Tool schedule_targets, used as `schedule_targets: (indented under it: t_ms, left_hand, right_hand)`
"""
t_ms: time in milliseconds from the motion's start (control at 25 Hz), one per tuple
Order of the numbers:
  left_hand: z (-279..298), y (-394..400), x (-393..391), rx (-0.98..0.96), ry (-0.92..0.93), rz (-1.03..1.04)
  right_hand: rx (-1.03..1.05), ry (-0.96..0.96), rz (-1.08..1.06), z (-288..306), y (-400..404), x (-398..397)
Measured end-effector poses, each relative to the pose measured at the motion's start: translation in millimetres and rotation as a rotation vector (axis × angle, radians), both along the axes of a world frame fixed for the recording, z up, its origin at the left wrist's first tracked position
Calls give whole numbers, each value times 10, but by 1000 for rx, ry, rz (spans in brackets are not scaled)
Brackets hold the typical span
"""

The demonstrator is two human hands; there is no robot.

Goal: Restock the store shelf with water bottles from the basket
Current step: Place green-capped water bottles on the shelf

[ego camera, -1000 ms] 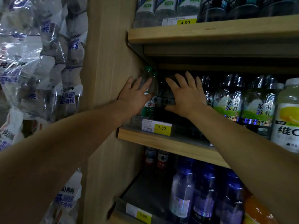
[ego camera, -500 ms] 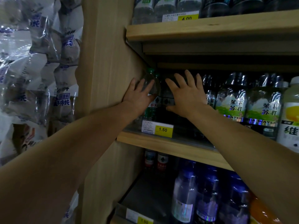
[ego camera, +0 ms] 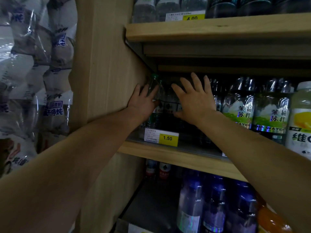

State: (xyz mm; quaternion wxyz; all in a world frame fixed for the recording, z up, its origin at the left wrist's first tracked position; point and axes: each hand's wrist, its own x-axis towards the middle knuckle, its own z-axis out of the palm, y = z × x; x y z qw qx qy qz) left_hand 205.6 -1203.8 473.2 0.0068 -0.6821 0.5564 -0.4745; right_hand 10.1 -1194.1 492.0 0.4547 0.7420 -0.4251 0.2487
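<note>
Clear water bottles with green caps (ego camera: 157, 89) stand at the left end of the middle wooden shelf (ego camera: 178, 157), above a yellow 1.50 price tag (ego camera: 167, 138). My left hand (ego camera: 143, 102) lies with straight fingers against the leftmost bottle, next to the shelf's side panel. My right hand (ego camera: 195, 98) is spread flat with straight fingers against the bottles just to the right. The bottles behind my hands are dark and mostly hidden. No basket is in view.
Jasmine soda water bottles (ego camera: 255, 111) and a pale juice bottle (ego camera: 301, 118) fill the shelf to the right. Blue bottles (ego camera: 213, 204) stand on the lower shelf, more bottles (ego camera: 168, 7) on the upper one. Wrapped packages (ego camera: 33, 78) hang left of the wooden panel (ego camera: 107, 73).
Both hands stay flat against the bottles at nearly the same spot. The view has shifted slightly; the hands have not visibly changed their hold.
</note>
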Motion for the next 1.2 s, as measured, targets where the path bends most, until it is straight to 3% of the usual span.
schedule_targets:
  t_ms: [200,360,520,680,920,1200]
  left_hand:
    - [36,78,-12,32,93,-80]
    - [70,249,17,27,252,-305]
    - [-32,560,-25,-31,681,-672]
    - [-251,1029,-162,-53,905,-759]
    - [-941,1763,-595,-28,929,-745]
    - [-2281,2582,-1526,146,1027,-817]
  right_hand:
    - [24,1,-16,-22,90,34]
    - [64,-67,17,-50,282,-37]
    - [106,-104,38,-156,580,-168]
    - [175,-135,62,-419,953,-352]
    - [333,-192,55,-1123,1502,-824]
    - [576,-222,-26,-2254,2261,-1717]
